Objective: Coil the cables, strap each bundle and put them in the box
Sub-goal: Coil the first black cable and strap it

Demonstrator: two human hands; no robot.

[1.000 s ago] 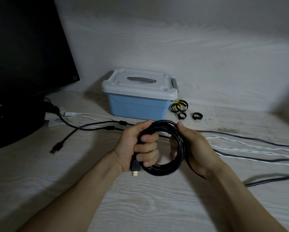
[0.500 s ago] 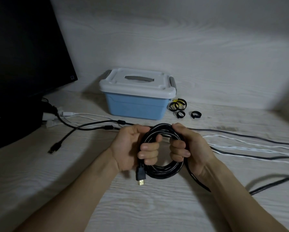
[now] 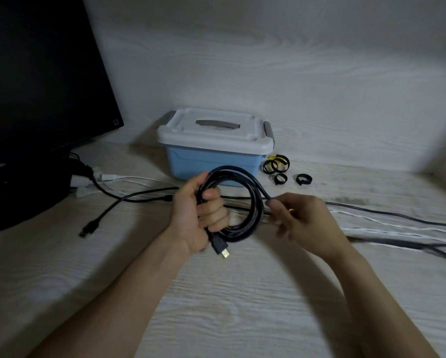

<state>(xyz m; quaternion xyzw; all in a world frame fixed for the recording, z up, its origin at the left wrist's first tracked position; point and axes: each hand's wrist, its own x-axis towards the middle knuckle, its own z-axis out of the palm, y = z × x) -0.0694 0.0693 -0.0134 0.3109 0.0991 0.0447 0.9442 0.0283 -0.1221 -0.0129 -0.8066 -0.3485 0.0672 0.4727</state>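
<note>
Several loops of black cable (image 3: 238, 202) sit bunched in the left hand (image 3: 198, 215), grip wrapped round the coil's 9 o'clock side — right hand (image 3: 302, 220) pinches the loose strand at 3. Looks springy and stiff-ish, so hold every loop together. Box (image 3: 214, 164) sits at 12 on the tabletop (image 3: 229, 306).

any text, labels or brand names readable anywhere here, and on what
None can be read.
Monitor: a small mark at its lower right corner, too small and dim to read.
Box lid: no print visible.
Black cable plug below the left hand: no marking legible.
Yellow-and-black straps: too small to tell whether they carry print.
</note>
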